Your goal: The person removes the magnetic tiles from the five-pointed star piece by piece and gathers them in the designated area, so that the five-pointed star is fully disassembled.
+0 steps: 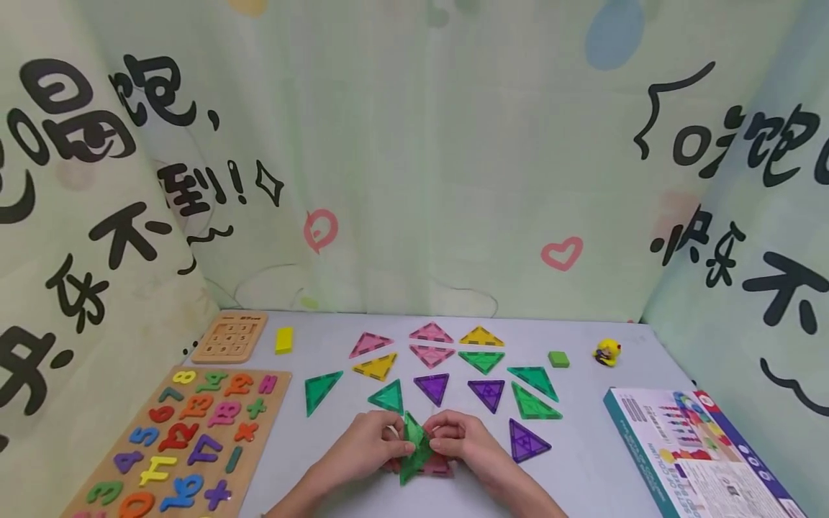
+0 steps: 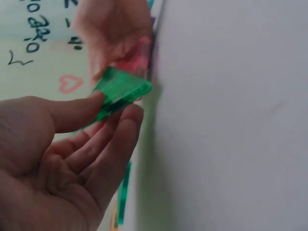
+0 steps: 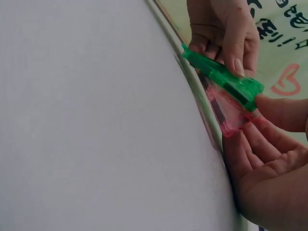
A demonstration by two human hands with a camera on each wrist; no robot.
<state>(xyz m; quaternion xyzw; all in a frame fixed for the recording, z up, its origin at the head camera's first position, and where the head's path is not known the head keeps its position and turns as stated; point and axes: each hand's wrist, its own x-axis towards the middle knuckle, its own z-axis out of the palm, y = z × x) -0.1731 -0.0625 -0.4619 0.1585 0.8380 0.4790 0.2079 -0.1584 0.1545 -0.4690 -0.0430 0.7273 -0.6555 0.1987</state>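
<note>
My left hand (image 1: 365,447) pinches a translucent green triangular magnetic tile (image 1: 415,453) between thumb and fingers at the table's front middle. Opposite it, my right hand (image 1: 476,440) holds a translucent pink tile (image 3: 230,113), its thumb touching the green tile's end. In the right wrist view the pink tile's edge meets the green one, the two standing at an angle. Part of the pink tile is hidden behind green plastic and fingers. Pink pieces (image 1: 435,467) also show low between the hands in the head view; how they join is unclear.
Loose triangular tiles lie beyond the hands, among them a purple tile (image 1: 432,388), a yellow tile (image 1: 376,367) and a green tile (image 1: 322,391). A wooden number board (image 1: 268,403) lies left, a boxed set (image 1: 712,453) right. A small yellow toy (image 1: 606,352) stands at the back right.
</note>
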